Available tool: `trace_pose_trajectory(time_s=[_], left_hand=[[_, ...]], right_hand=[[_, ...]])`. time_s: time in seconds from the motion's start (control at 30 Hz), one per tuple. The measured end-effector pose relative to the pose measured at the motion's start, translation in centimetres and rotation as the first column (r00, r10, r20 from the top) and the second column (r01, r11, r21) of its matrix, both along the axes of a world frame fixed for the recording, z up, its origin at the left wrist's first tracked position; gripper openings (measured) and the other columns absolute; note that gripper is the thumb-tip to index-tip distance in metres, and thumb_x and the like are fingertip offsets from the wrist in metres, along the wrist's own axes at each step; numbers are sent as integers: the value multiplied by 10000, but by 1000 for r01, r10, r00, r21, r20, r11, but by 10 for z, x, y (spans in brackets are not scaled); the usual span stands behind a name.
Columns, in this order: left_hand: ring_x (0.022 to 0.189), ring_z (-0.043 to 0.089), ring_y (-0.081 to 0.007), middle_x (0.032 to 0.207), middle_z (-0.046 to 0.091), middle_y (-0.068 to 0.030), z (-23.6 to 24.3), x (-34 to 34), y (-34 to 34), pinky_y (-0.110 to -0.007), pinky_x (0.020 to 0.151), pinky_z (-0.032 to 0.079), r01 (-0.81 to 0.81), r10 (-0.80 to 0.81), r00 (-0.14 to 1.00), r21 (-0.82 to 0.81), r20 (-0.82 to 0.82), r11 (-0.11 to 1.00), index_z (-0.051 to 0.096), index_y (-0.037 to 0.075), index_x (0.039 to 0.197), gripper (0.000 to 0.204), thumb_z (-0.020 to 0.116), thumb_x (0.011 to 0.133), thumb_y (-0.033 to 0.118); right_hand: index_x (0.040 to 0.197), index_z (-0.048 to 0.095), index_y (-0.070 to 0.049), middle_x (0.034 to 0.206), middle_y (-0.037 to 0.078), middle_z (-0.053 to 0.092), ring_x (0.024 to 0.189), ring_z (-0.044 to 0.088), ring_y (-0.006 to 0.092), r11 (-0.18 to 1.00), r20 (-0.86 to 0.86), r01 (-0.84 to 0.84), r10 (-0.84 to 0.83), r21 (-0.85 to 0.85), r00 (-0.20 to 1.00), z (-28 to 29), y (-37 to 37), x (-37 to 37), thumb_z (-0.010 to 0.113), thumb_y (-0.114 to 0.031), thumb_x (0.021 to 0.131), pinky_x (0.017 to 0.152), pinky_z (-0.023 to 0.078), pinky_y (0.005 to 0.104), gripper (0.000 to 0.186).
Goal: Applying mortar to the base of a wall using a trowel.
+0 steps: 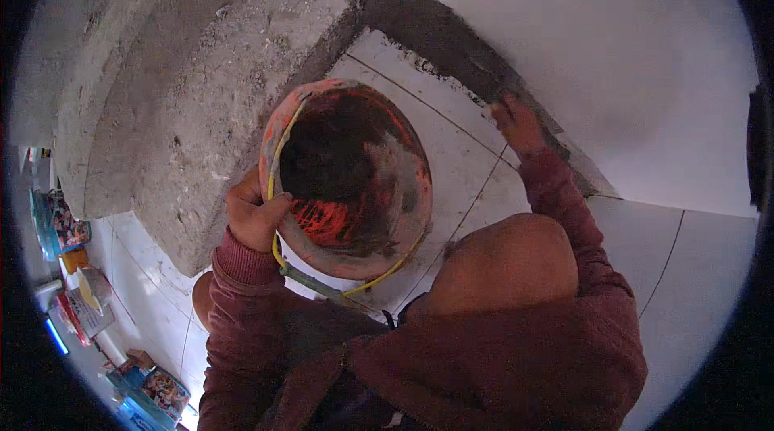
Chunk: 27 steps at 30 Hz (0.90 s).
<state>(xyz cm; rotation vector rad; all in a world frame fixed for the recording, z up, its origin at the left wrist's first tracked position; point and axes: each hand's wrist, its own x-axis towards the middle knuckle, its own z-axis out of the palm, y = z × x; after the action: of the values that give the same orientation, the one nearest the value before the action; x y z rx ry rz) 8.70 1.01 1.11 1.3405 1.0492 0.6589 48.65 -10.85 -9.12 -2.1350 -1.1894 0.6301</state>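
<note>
An orange-red bucket [407, 213], its rim and inside crusted with grey cement, is tilted so its mouth faces me. My left hand [256, 209] grips the left side of its rim, thumb over the edge. The bucket's yellow wire handle [385, 276] hangs along the near side, with a greenish grip on it. At the foot of the white wall, my right hand [520, 124] is down at the band of grey mortar [459, 40], its fingers curled. Something small and pale shows at the fingertips, too little to name.
Rough concrete steps [242, 52] rise at the left, close beside the bucket. White floor tiles [451, 129] with dark joints run up to the white wall [597, 44]. Several boxes and packets [89, 294] stand at the far left. My bent knee [516, 262] lies between my arms.
</note>
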Motion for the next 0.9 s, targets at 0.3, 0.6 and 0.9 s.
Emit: trace_pose_trajectory(time_s=[0.3,0.6,0.9], left_hand=[[734,512,-115,823,561,-47,14,12,-1,-242,677,411,75,-74,997,24,-38,997,544,-37,902,306,504,605,23],[706,503,-102,817,560,-33,4,8,3,-234,670,408,-14,21,996,-81,90,997,550,-22,904,297,498,614,12],[701,504,-106,799,562,-37,5,11,10,-241,669,405,20,-20,1000,-72,9,997,565,-22,826,222,504,615,11]], right_hand=[[1033,487,-67,837,220,544,809,528,368,955,448,-83,209,-285,869,-96,-5,12,471,-301,781,724,407,424,344],[891,535,-40,721,227,540,738,527,365,996,54,-35,40,-83,998,-1,-12,9,495,-304,769,705,403,424,293],[887,514,0,749,202,555,718,530,365,980,746,-199,129,4,653,-82,19,0,446,-275,810,657,409,430,294]])
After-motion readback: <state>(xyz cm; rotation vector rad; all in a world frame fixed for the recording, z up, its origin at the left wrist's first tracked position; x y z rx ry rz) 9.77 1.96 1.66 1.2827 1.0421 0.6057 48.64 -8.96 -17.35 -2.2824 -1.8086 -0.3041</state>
